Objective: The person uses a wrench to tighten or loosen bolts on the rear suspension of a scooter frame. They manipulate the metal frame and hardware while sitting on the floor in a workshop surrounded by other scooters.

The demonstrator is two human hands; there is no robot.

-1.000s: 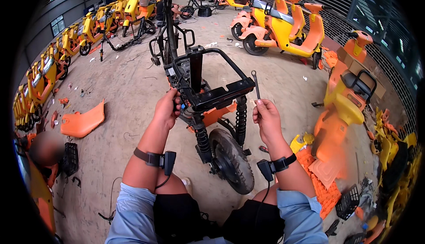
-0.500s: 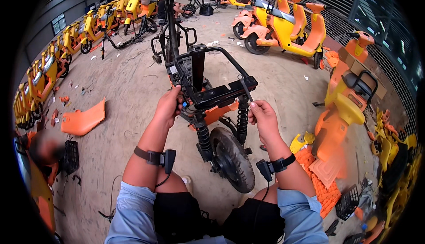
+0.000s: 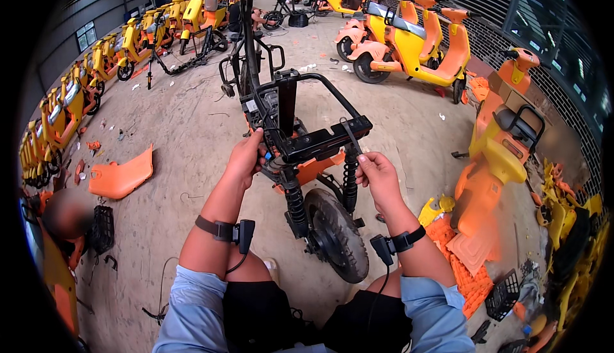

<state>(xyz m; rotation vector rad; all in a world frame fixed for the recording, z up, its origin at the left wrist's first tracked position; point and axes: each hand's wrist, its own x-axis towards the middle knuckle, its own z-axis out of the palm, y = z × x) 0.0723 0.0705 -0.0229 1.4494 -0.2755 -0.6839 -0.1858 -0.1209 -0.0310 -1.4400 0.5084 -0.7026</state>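
Head view, looking down: a slim, dark grey wrench [image 3: 352, 137] sits just right of the frame's centre, a ring at its upper end. It points up and slightly left, its long axis steep, overlapping the right end of a black rear crossbar; whether it touches the metal I can't tell. My right hand [image 3: 378, 170] pinches its lower end between thumb and fingers, the other fingers curled in.

The crossbar belongs to a stripped scooter frame [image 3: 306, 147] in the middle of the picture — bare black tubing, exposed wiring, two coil springs [image 3: 350, 183] and a piece of orange panel [image 3: 323, 165] beneath. Its long axis runs from the steering column at top centre down and slightly right to a scuffed, dusty wheel [image 3: 348, 250], the end nearest me.

My left hand [image 3: 243, 159], left of centre, is half-curled against the frame's left side, a speck of blue at the fingertips — I can't tell what it grips.

An orange panel lies at mid-left; yellow-and-orange scooters [image 3: 419, 39] stand upper right.
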